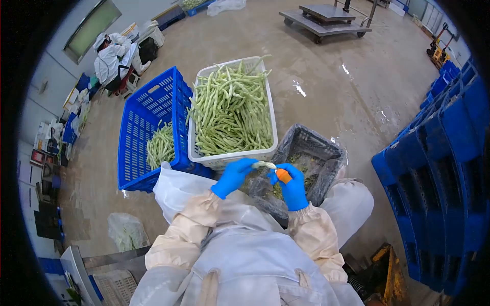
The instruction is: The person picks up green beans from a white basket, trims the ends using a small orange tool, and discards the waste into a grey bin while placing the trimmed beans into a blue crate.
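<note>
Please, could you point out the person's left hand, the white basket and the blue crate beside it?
Left hand (233,177): head view, on the back of the blue glove.
White basket (214,159): head view, on its near rim.
Blue crate (133,140): head view, on its slatted left wall.

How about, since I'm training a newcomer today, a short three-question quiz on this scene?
1. What does the left hand hold?
2. True or false: the blue crate holds fewer green beans than the white crate.
3. Where is the orange piece?
A) on the left hand
B) on the right hand
C) in the blue crate

Key: 1. a pale bean; 2. true; 3. B
</note>
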{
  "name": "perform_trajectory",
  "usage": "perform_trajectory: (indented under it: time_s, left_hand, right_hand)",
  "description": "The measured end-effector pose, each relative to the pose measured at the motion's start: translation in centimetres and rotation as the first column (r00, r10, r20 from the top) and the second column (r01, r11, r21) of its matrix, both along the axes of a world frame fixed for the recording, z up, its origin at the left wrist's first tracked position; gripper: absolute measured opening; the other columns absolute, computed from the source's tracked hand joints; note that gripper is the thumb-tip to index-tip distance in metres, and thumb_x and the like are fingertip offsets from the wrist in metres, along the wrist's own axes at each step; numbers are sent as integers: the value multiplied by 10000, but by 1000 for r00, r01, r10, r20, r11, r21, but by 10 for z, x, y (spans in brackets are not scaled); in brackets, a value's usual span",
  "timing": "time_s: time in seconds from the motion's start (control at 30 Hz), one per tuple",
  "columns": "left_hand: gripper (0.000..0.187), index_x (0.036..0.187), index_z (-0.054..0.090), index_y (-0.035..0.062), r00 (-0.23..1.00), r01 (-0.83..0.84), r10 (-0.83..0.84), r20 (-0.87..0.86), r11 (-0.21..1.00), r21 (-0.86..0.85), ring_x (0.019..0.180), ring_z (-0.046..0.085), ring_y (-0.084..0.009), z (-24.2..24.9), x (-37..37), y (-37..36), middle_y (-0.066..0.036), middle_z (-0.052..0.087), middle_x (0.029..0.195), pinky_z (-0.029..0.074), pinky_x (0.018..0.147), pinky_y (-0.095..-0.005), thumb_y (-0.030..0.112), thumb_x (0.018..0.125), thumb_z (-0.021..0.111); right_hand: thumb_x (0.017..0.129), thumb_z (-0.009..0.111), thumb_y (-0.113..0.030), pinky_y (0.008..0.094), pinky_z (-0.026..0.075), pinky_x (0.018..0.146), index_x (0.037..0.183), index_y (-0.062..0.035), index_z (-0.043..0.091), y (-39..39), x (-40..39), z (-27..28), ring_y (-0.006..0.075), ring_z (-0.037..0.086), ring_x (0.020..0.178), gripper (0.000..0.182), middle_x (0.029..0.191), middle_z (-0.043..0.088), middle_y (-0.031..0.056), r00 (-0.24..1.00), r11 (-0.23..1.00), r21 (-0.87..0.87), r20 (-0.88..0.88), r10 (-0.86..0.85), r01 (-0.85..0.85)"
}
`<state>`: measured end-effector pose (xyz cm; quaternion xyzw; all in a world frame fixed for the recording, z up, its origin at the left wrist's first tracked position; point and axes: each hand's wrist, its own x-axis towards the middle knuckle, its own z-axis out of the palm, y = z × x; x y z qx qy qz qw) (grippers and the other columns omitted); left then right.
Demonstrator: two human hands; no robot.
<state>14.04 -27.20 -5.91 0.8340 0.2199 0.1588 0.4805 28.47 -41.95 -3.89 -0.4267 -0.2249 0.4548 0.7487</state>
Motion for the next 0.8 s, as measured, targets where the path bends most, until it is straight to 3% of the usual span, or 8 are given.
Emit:
perform_trajectory:
  time_s: [0.07, 0.13, 0.33, 0.43, 0.53, 0.6, 0.67, 0.8]
  left_hand:
    - [287, 1167, 544, 65, 999, 42, -47, -14, 965, -260, 979, 569, -190, 13, 12, -17, -66, 593, 1080, 446, 854, -294, 114, 886, 510]
    - [277, 1156, 516, 43, 993, 2, 92, 75, 618, -786, 899, 581, -165, 16, 18, -32, -49, 593, 968, 472, 823, -303, 89, 883, 505]
    - [230, 1096, 517, 57, 981, -16, 165, 99, 582, -813, 941, 588, -218, 44, 21, -3, -94, 587, 1013, 482, 848, -378, 133, 879, 526]
    - [277, 1136, 503, 66, 841, 54, 429, 332, 542, -838, 976, 569, -243, 45, 4, 42, -107, 585, 988, 453, 893, -431, 151, 874, 535]
    - [322, 1180, 485, 77, 576, 200, 652, 493, 473, -858, 904, 554, -225, 45, -5, 72, -93, 573, 911, 438, 867, -422, 161, 873, 533]
    - [365, 1217, 464, 116, 559, 379, 691, 459, 279, -882, 786, 504, -184, 40, -1, 77, -64, 552, 821, 428, 763, -370, 215, 875, 543]
    - [369, 1236, 452, 137, 580, 407, 688, 436, 219, -887, 708, 485, -177, 39, 17, 59, -55, 552, 827, 411, 709, -353, 219, 885, 529]
    - [395, 1263, 421, 148, 657, 379, 615, 436, 231, -896, 658, 493, -168, 26, 45, 33, -39, 554, 816, 415, 704, -349, 240, 893, 520]
  right_hand:
    - [874, 507, -112, 268, 450, 616, 909, 31, 573, 2, -5, 0, 127, 539, 650, 161, 727, 566, 53, 999, 1000, -2, -41, 10, -10]
    - [874, 508, -118, 269, 453, 616, 911, 30, 573, 1, -2, -5, 133, 542, 646, 165, 733, 566, 55, 997, 1000, -9, -80, 9, -10]
    - [857, 530, -124, 269, 460, 616, 919, 18, 578, -4, 13, -39, 126, 545, 654, 163, 734, 563, 43, 992, 988, -146, -121, 27, -45]
    - [837, 544, -117, 272, 463, 617, 921, 13, 582, -18, 45, -62, 119, 544, 655, 160, 725, 561, 36, 923, 965, -44, -283, -260, 258]
    - [818, 550, -103, 278, 466, 633, 960, 15, 589, -26, 59, -65, 127, 553, 683, 188, 748, 580, 43, 707, 818, -317, -412, -575, 481]
    - [826, 564, -126, 284, 470, 682, 1036, 19, 573, -12, 41, -69, 140, 570, 742, 255, 826, 606, 59, 975, 896, -389, 23, -223, 214]
    - [868, 533, -183, 296, 469, 760, 1058, 14, 563, -2, 7, -33, 150, 583, 837, 276, 907, 610, 68, 996, 967, -256, 91, 12, 12]
    - [885, 512, -165, 298, 467, 804, 1097, 19, 547, 7, -14, -17, 162, 581, 900, 283, 948, 602, 69, 969, 968, -128, -150, 196, -216]
